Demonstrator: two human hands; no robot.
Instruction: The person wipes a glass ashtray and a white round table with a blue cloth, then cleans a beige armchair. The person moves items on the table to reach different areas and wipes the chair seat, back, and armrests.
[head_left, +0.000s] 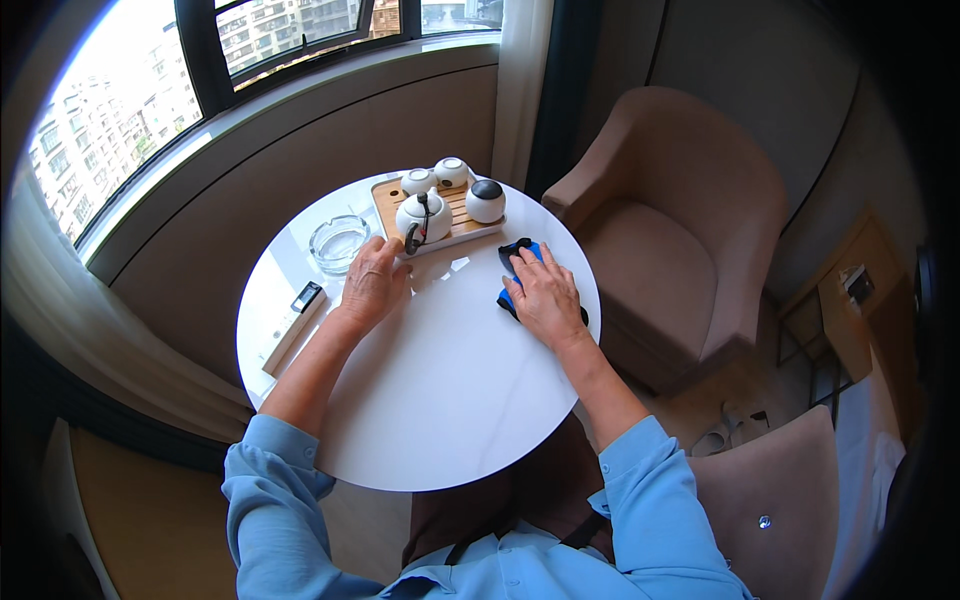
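Note:
My left hand (373, 281) is at the near left corner of a wooden-slatted tea tray with a white rim (457, 241), its fingers and thumb about that corner. On the tray stand a white teapot (421, 217) with a dark handle, a white jar with a black lid (486, 202), and two small white cups (451, 172) that look upturned. My right hand (546, 300) presses down on a folded blue and black cloth (507, 301) near the right edge of the round white table (442, 390). Much of the cloth is hidden under the palm.
A clear glass ashtray (339, 244) sits left of the tray. Nearer me lies a long white box (294, 330) with a dark end. Beyond the table's right edge is a brown armchair (660, 247); another chair (772, 487) stands at lower right. Windows (292, 37) line the far wall.

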